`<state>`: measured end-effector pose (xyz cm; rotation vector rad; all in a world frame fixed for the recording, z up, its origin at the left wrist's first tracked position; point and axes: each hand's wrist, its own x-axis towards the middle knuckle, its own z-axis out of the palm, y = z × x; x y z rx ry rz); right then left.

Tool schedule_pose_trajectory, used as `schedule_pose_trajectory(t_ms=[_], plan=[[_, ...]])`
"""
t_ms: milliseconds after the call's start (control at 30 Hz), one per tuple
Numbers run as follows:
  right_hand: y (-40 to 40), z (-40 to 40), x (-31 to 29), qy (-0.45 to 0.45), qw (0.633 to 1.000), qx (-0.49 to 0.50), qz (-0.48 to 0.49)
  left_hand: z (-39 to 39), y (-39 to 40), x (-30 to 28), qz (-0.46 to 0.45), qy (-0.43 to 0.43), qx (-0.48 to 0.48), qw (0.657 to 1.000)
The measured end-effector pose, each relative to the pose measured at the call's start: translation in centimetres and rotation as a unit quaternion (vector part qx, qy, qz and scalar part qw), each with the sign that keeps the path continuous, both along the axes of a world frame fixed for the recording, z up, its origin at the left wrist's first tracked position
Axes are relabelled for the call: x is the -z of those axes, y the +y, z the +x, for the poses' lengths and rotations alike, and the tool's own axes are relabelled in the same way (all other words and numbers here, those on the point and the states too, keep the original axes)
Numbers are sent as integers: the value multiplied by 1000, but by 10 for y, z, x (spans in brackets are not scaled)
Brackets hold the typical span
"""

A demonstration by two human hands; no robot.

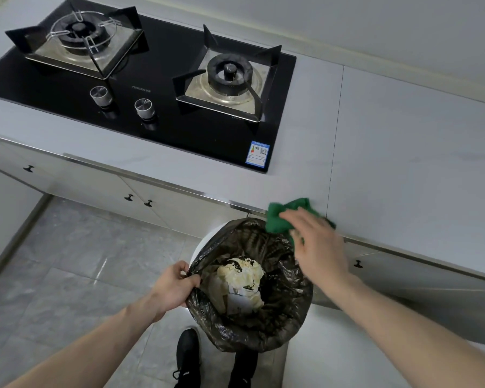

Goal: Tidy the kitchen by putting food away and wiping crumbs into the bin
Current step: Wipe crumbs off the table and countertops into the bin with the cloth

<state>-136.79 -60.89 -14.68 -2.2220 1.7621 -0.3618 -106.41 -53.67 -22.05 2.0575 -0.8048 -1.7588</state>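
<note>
Bin rim gripped by left hand, fingers curled round black liner. Green cloth pressed at counter edge, bin's 1 o'clock, by right hand, fingers pretty much straight.

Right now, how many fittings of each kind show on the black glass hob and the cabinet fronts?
Gas burners: 2
Silver control knobs: 2
Black cabinet door knobs: 4
Total: 8
</note>
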Motion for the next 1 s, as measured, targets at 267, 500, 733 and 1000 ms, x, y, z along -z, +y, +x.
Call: schedule_pose_trajectory(t_ms=[267,500,733,1000], plan=[[55,32,46,-90,991,29,92,23,21,30,35,-7,-29,999],[56,52,74,-104,984,49,140,48,47,72,72,-37,-71,994],[46,134,49,-130,978,-32,158,99,72,67,77,-53,-133,987],[-32,256,-12,-164,976,-121,74,198,87,41,60,-35,-209,975]])
